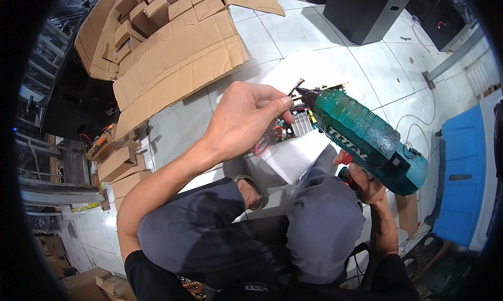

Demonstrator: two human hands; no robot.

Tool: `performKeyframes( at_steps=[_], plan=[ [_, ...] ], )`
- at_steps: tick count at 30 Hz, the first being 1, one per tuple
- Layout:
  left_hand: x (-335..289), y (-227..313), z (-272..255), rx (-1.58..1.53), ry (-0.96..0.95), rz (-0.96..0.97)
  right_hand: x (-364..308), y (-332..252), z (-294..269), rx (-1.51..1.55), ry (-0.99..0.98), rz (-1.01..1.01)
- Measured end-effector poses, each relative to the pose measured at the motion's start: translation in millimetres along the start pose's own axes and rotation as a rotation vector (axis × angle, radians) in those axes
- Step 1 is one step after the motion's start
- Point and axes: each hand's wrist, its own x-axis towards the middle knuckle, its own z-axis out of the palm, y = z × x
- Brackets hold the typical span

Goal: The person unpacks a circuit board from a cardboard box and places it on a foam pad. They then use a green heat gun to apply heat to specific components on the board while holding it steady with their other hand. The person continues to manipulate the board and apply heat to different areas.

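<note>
My right hand (pixel 367 184) grips the handle of a teal hot glue gun (pixel 374 141), with fingers at its red trigger. The gun's dark nozzle points up and left, close to my left fingertips. My left hand (pixel 251 109) is closed in a pinch on a thin dark wire (pixel 297 86), whose brownish end sticks up past my thumb. Just below the nozzle lies a circuit board (pixel 285 130) with a finned metal heat sink (pixel 302 122), partly hidden by my left hand. White foam sheet (pixel 293 157) lies under the board. I cannot make out whether the nozzle touches anything.
An opened cardboard carton (pixel 183 60) full of small brown boxes stands at the far left. More boxes (pixel 118 162) and a board with components (pixel 102 143) are at the left. Black cabinets (pixel 367 12) stand at the back, and a blue panel (pixel 462 175) at the right.
</note>
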Motion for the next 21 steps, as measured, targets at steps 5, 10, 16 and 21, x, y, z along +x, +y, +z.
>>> performKeyframes(
  at_steps=[5,10,16,21],
  plan=[
    [-0.8,-0.1,0.3,-0.018,0.004,-0.007,3.7,-10.8,-2.7,-0.017,-0.019,0.075],
    [-0.6,0.9,0.4,-0.004,0.009,-0.016,2.0,-6.5,-0.5,-0.031,0.037,0.030],
    [-1.2,1.1,0.7,-0.002,0.024,0.004,-0.8,-7.5,0.6,0.026,0.049,0.073],
    [-0.8,-0.8,-0.1,-0.009,0.022,0.006,-1.2,-8.5,-2.5,-0.033,0.002,0.061]
  ],
)
